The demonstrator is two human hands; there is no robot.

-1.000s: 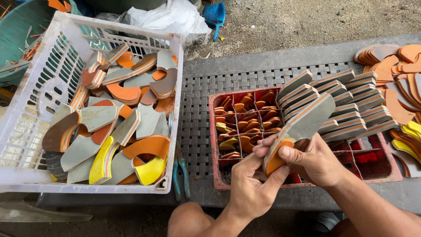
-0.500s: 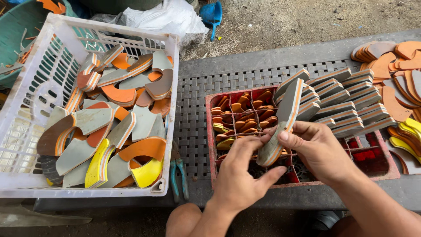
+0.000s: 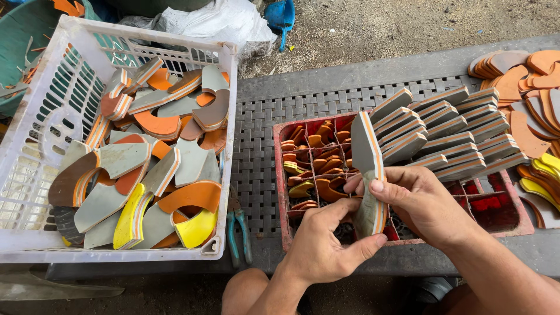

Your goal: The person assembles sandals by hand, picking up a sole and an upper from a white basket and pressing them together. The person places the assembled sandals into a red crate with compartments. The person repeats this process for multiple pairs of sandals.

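Between my two hands, over the red divided tray [image 3: 280,146], stands a grey sole piece with orange edge stripes [image 3: 366,153], held nearly upright on its edge. My right hand [image 3: 421,201] is closed around its right side, thumb pressed on the striped edge, while my left hand [image 3: 324,245] grips its lower end from below. Just right of it lie stacked grey pieces [image 3: 449,131]; the white crate [image 3: 35,151] of offcuts sits well to the left.

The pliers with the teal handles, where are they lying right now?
In the head view the pliers lie on the dark woven bench top, left of centre, in the gap between the white crate and the red divided tray.
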